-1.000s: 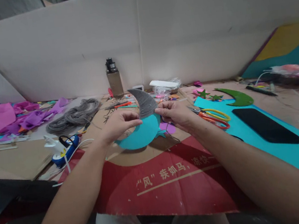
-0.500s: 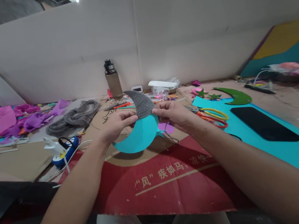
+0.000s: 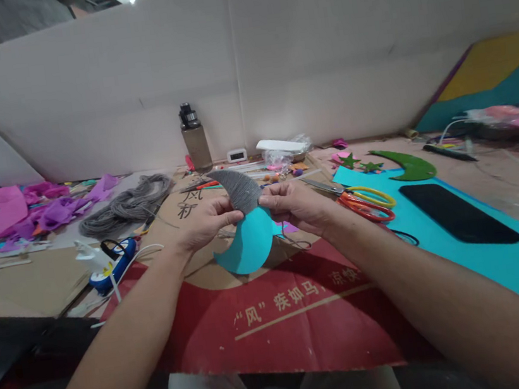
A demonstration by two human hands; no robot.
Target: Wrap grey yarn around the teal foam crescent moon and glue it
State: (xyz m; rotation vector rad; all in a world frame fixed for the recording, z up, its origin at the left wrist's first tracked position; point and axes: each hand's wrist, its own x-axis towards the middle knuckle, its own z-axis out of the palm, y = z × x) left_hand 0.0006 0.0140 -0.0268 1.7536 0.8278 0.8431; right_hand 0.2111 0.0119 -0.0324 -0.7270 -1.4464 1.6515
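Note:
I hold a crescent cut-out (image 3: 248,240) above the red and brown cardboard (image 3: 295,317). Its lower half is bare turquoise and its upper half (image 3: 240,189) is wound with grey string. My left hand (image 3: 205,219) pinches its left edge where the grey winding ends. My right hand (image 3: 295,205) pinches the right edge at the same height, fingers closed. A thin grey string (image 3: 294,241) trails below my right hand onto the cardboard.
A coil of grey cord (image 3: 129,201) lies at the left, with a blue and white glue gun (image 3: 108,260) nearer. Orange and yellow scissors (image 3: 360,197) lie on a turquoise sheet (image 3: 512,263) with a black phone (image 3: 458,214). A bottle (image 3: 195,138) stands by the white wall.
Both hands have come closer together and lower. The crescent has turned so that its turquoise tip points down instead of to the left.

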